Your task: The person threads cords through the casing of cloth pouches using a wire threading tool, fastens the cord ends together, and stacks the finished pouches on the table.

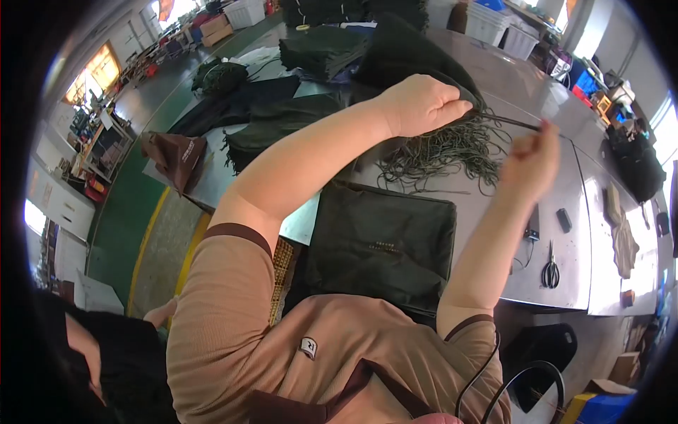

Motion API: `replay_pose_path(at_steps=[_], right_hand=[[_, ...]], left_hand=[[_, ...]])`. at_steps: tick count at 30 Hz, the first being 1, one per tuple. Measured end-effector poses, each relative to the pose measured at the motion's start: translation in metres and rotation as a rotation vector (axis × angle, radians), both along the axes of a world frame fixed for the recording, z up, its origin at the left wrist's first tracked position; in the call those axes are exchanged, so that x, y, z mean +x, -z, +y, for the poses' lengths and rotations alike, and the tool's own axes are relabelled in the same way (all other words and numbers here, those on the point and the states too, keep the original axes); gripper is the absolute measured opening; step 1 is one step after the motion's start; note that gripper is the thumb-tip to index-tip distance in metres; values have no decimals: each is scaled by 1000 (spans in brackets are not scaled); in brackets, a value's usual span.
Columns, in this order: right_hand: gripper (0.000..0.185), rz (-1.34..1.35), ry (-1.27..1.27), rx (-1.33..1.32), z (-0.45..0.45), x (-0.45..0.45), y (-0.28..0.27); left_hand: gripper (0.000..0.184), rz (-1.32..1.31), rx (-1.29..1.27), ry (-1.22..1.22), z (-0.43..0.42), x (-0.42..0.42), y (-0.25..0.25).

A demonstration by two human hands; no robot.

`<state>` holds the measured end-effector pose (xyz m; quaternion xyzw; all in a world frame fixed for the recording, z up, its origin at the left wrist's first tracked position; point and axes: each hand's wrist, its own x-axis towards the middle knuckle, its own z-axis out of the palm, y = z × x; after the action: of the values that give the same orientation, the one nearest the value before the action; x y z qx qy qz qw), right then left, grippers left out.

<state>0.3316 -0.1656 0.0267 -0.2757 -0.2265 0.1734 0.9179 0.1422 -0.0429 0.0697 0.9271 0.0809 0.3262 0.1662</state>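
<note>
My left hand [428, 106] is closed in a fist at the top middle, against the lower edge of a large dark green cloth [417, 53]. A thin dark cord [507, 121] runs taut from it to my right hand [531, 159]. The right hand, slightly blurred, pinches the cord's far end. Below both hands lies a tangled heap of dark green cords [448, 154]. Nearer my body, a dark green cloth bag [383, 244] with small lettering lies flat over the table edge. What else sits inside my left fist is hidden.
On the metal table [558, 184] at right lie black scissors [550, 268] and a small black block [563, 220]. Folded dark green cloths [321, 53] are stacked behind. A brown bag [176, 159] hangs at the left corner. Another person's arm [85, 346] shows at lower left.
</note>
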Motion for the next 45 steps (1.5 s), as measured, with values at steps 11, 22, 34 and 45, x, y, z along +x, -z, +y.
replay_pose_path(at_steps=[11, 22, 34, 45], right_hand=[[25, -532, 181, -767, -107, -6, 29], [2, -608, -354, -856, -109, -112, 114], [7, -907, -46, -764, -107, -116, 143], [8, -720, -390, -884, -114, -121, 157]], left_hand=[[27, 118, -946, -300, -65, -69, 197], [16, -127, -1231, -144, -116, -68, 161], [9, -96, -766, -228, -136, -65, 165], [24, -183, -1383, -233, -138, -66, 178]])
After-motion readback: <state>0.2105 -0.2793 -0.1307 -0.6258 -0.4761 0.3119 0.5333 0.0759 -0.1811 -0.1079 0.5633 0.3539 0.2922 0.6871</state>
